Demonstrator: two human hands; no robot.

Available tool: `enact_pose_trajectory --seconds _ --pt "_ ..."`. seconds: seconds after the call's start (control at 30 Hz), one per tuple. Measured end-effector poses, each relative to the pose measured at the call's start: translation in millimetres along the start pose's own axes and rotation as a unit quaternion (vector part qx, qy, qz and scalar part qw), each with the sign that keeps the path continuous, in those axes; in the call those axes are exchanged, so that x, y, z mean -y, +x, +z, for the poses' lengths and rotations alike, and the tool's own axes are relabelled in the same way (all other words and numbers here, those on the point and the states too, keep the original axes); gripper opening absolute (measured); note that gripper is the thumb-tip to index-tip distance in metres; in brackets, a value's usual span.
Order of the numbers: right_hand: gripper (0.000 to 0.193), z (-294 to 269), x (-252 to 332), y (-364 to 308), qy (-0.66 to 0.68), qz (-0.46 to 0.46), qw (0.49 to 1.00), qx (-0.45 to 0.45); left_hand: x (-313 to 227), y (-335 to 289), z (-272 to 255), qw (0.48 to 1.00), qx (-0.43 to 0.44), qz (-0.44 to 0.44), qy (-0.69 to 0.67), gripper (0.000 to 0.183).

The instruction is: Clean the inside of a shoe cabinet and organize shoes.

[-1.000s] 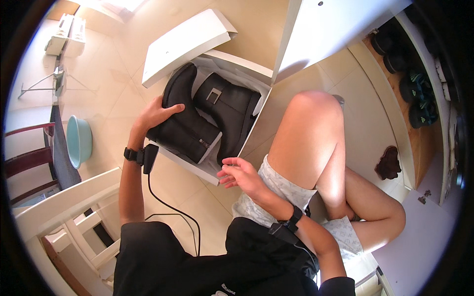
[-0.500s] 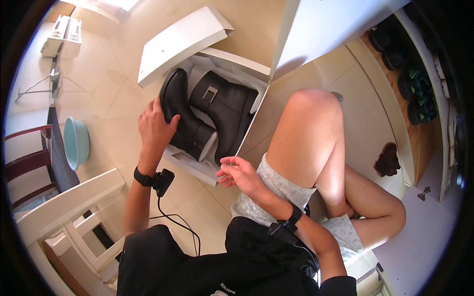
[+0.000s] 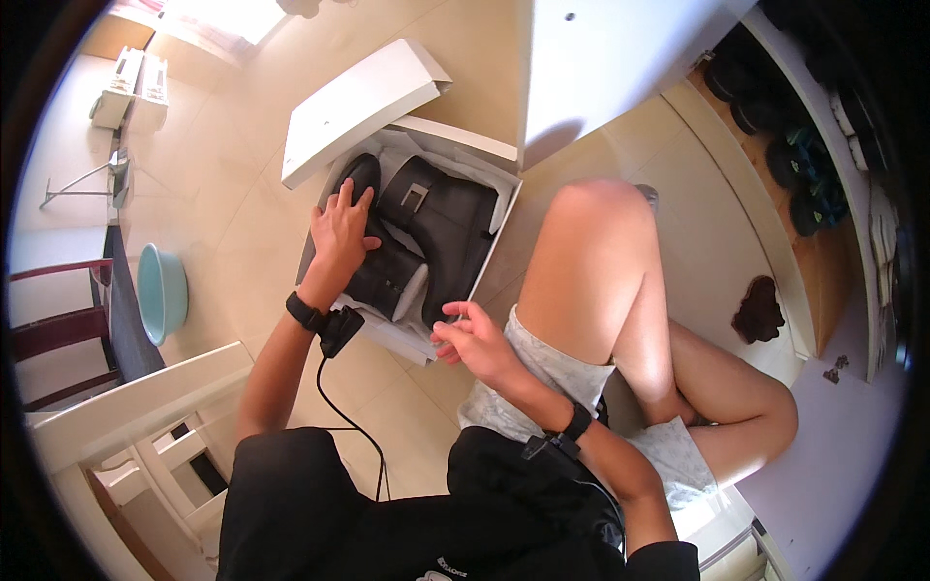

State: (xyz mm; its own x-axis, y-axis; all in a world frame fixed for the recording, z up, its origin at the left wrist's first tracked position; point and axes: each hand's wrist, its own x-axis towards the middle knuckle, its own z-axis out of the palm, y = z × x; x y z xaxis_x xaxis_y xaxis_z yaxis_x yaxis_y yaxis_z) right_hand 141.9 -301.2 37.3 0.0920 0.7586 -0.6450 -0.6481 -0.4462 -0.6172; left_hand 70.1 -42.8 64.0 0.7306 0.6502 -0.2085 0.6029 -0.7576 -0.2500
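Left grip [image 3: 339, 237] of yours lies over first black boot [image 3: 387, 275], fingers spread wide. Boot is directly under this grip, inside white box [image 3: 463, 137]. Second black boot [image 3: 453, 221] lies just right of it; white lid [image 3: 363, 108] beyond it. Right grip [image 3: 473, 341], fingers loosely parted, near box corner.

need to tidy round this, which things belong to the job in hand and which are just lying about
In use:
- left hand, fingers spread
- black boot under it
- buckled boot beside that
- white box holding both
- white lid
- right hand, near the box

Seemingly just lying about:
- blue basin
- shoes on the shelf
- brown thing on the floor, too unclear to name
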Motion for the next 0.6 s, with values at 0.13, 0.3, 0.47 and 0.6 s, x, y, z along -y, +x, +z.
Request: enact_pose_trajectory --seconds 0.13,0.3,0.47,0.6 --pt "0.078 -1 23 -11 -0.032 -0.064 0.997 -0.016 11 25 -16 0.995 0.048 -0.002 -0.088 0.083" --pt "0.108 -2 16 -2 -0.084 -0.051 0.990 -0.097 15 68 -48 0.971 -0.177 -0.048 -0.153 0.061" --pt "0.106 -14 10 17 -0.137 -0.091 0.982 -0.091 23 112 -32 0.980 -0.192 0.000 0.055 0.058" --pt "0.100 -8 16 13 -0.188 -0.112 0.971 -0.091 44 119 -10 0.974 -0.193 0.021 0.113 0.051"
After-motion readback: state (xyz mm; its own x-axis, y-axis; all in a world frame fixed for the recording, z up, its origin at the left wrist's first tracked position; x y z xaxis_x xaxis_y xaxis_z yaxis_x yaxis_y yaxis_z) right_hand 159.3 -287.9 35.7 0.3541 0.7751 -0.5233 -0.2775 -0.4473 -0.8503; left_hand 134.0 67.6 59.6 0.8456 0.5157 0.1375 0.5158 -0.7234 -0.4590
